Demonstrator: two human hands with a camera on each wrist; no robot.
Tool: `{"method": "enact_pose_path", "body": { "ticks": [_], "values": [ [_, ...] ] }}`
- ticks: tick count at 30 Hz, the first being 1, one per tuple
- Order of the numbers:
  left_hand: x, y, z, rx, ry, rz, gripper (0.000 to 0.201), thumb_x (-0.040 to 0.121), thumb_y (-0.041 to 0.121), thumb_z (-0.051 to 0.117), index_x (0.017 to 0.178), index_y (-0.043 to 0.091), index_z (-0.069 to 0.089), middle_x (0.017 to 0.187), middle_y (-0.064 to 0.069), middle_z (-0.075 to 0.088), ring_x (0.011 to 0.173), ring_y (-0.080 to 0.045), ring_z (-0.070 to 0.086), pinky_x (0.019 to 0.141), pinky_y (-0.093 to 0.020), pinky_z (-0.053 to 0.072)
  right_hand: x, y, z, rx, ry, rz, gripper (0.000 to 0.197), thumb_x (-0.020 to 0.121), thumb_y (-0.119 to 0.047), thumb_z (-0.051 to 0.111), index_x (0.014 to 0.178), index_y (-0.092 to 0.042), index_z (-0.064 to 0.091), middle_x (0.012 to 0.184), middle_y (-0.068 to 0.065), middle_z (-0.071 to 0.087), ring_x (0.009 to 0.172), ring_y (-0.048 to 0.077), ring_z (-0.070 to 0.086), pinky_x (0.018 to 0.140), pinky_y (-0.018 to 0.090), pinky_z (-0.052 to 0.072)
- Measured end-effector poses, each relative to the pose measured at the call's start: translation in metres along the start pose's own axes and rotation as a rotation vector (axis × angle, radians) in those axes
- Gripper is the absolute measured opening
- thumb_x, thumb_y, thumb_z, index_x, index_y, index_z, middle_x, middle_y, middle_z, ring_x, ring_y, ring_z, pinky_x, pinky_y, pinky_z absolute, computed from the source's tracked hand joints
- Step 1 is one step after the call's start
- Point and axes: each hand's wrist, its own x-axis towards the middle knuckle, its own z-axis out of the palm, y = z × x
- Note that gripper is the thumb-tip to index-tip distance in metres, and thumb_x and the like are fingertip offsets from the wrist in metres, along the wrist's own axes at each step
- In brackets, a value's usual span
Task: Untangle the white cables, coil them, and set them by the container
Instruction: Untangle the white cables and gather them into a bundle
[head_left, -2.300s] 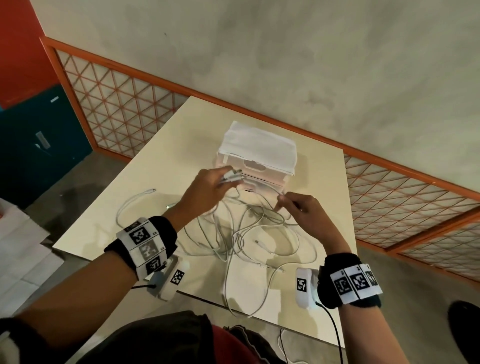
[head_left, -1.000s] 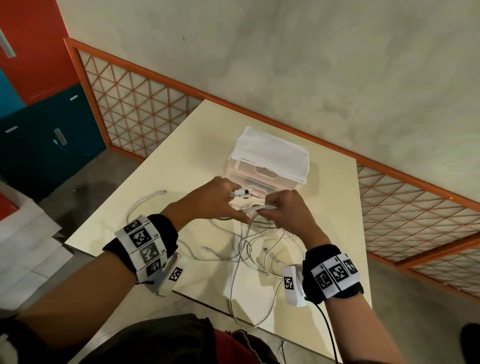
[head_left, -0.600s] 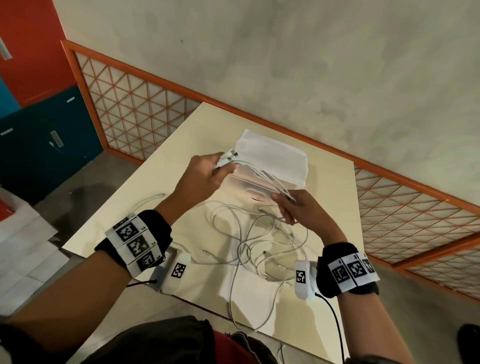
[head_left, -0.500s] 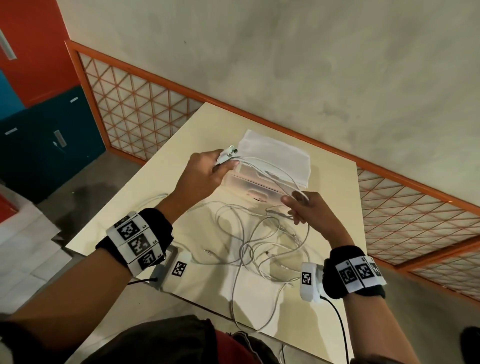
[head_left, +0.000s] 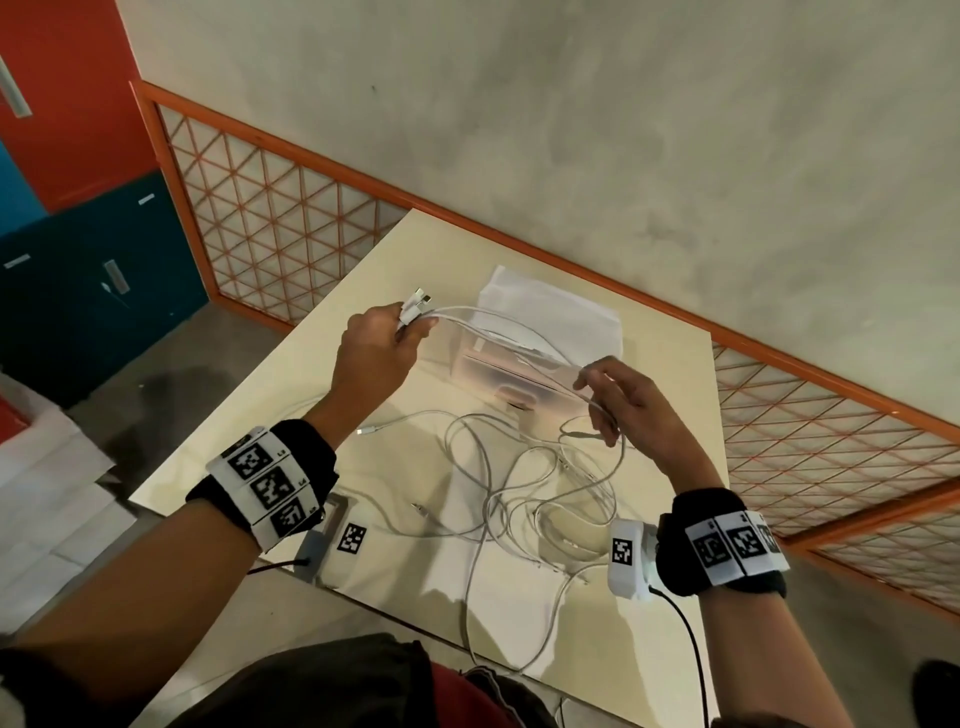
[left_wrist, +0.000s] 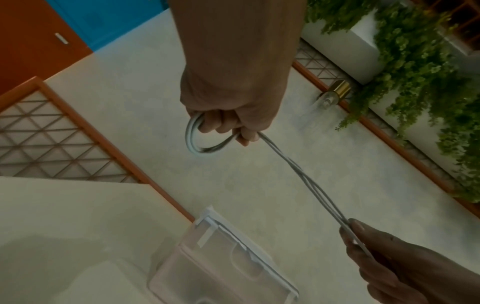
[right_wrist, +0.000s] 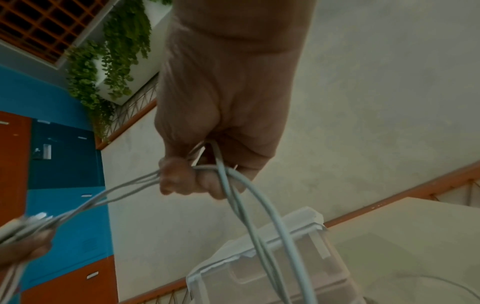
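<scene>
Several white cables (head_left: 524, 499) lie tangled on the cream table (head_left: 322, 395). My left hand (head_left: 384, 348) grips their plug ends (head_left: 418, 304) bunched together, raised left of the container (head_left: 545, 338). In the left wrist view a short loop (left_wrist: 193, 137) curls from that fist. From there the strands (left_wrist: 306, 181) run taut to my right hand (head_left: 618, 402), which pinches them with curled fingers (right_wrist: 182, 181) in front of the container. Below the right hand the cables (right_wrist: 259, 226) hang down into the tangle.
The clear plastic container with a white lid (head_left: 550, 306) stands at the table's far side. A wall with an orange lattice rail (head_left: 831, 431) runs behind the table. Loose cable ends (head_left: 369, 430) lie to the left. Some cable hangs over the near edge (head_left: 498, 660).
The hands, which had been together over the tangle, have drawn apart: the left rose up and left with the plug ends, the right slid along the strands, pulling them taut.
</scene>
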Motion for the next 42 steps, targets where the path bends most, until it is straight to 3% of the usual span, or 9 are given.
{"method": "enact_pose_path", "body": {
  "ticks": [4, 7, 10, 13, 17, 28, 33, 39, 42],
  "values": [
    [0.007, 0.002, -0.001, 0.010, 0.030, 0.013, 0.051, 0.083, 0.052, 0.042, 0.082, 0.009, 0.068, 0.074, -0.018, 0.067, 0.078, -0.040, 0.060, 0.069, -0.039, 0.043, -0.001, 0.007, 0.004, -0.089, -0.087, 0.053, 0.033, 0.099, -0.031, 0.043, 0.079, -0.006, 0.051, 0.059, 0.006, 0.051, 0.052, 0.018, 0.054, 0.061, 0.028, 0.043],
    [0.008, 0.001, 0.002, 0.029, 0.032, -0.015, 0.046, 0.089, 0.049, 0.047, 0.084, 0.008, 0.068, 0.079, -0.020, 0.067, 0.084, -0.042, 0.059, 0.067, -0.035, 0.037, -0.002, 0.017, 0.003, -0.127, 0.021, 0.057, 0.029, 0.100, -0.029, 0.041, 0.073, -0.023, 0.049, 0.064, 0.001, 0.048, 0.055, 0.017, 0.048, 0.064, 0.036, 0.045],
    [0.008, 0.000, 0.004, 0.030, 0.029, -0.069, 0.039, 0.093, 0.041, 0.051, 0.087, 0.006, 0.068, 0.081, -0.021, 0.067, 0.087, -0.041, 0.058, 0.068, -0.033, 0.035, -0.005, 0.012, 0.002, -0.102, 0.075, 0.090, 0.027, 0.098, -0.032, 0.046, 0.076, -0.016, 0.050, 0.066, 0.008, 0.045, 0.053, 0.013, 0.039, 0.055, 0.027, 0.039],
    [0.009, -0.005, 0.003, 0.033, 0.021, -0.118, 0.037, 0.092, 0.039, 0.053, 0.089, 0.006, 0.069, 0.084, -0.020, 0.068, 0.089, -0.040, 0.059, 0.071, -0.039, 0.043, -0.009, -0.004, -0.006, -0.088, 0.071, 0.059, 0.041, 0.094, -0.041, 0.051, 0.074, -0.005, 0.052, 0.058, 0.000, 0.037, 0.052, 0.011, 0.034, 0.051, 0.022, 0.032],
    [0.004, -0.015, 0.006, 0.077, -0.053, -0.169, 0.033, 0.092, 0.037, 0.054, 0.092, 0.009, 0.070, 0.091, -0.020, 0.068, 0.096, -0.040, 0.056, 0.078, -0.042, 0.045, -0.005, -0.019, -0.022, -0.125, 0.194, -0.018, 0.043, 0.097, -0.037, 0.047, 0.067, -0.010, 0.058, 0.046, -0.014, 0.043, 0.046, 0.002, 0.037, 0.049, 0.012, 0.031],
    [0.000, -0.033, 0.019, 0.038, -0.228, -0.379, 0.033, 0.086, 0.037, 0.062, 0.085, 0.004, 0.068, 0.077, -0.011, 0.065, 0.091, -0.032, 0.060, 0.072, -0.031, 0.041, -0.004, -0.019, -0.019, -0.030, 0.125, 0.056, 0.028, 0.098, -0.033, 0.046, 0.079, -0.013, 0.049, 0.061, -0.004, 0.037, 0.048, 0.007, 0.030, 0.047, 0.019, 0.027],
    [-0.015, -0.058, 0.037, 0.127, -0.369, -0.417, 0.048, 0.076, 0.040, 0.073, 0.098, -0.002, 0.065, 0.097, -0.023, 0.067, 0.098, -0.035, 0.063, 0.075, -0.033, 0.044, -0.002, -0.019, -0.010, -0.178, 0.227, 0.042, 0.046, 0.096, -0.044, 0.046, 0.076, -0.004, 0.057, 0.051, -0.018, 0.050, 0.052, 0.002, 0.038, 0.054, 0.015, 0.031],
    [-0.025, -0.069, 0.038, 0.107, -0.424, -0.456, 0.038, 0.075, 0.036, 0.075, 0.084, 0.001, 0.063, 0.065, -0.004, 0.052, 0.089, -0.036, 0.064, 0.066, -0.030, 0.037, 0.002, -0.008, -0.005, -0.117, 0.246, 0.055, 0.033, 0.097, -0.029, 0.051, 0.075, -0.007, 0.058, 0.058, -0.012, 0.054, 0.055, 0.008, 0.038, 0.060, 0.025, 0.032],
    [-0.023, -0.070, 0.032, 0.074, -0.408, -0.471, 0.035, 0.078, 0.034, 0.074, 0.071, 0.004, 0.057, 0.068, -0.013, 0.056, 0.091, -0.037, 0.063, 0.067, -0.030, 0.035, -0.002, -0.009, -0.007, -0.019, 0.183, 0.047, 0.027, 0.100, -0.024, 0.044, 0.096, -0.015, 0.069, 0.056, -0.004, 0.047, 0.057, 0.017, 0.035, 0.056, 0.023, 0.030]
  ]
}}
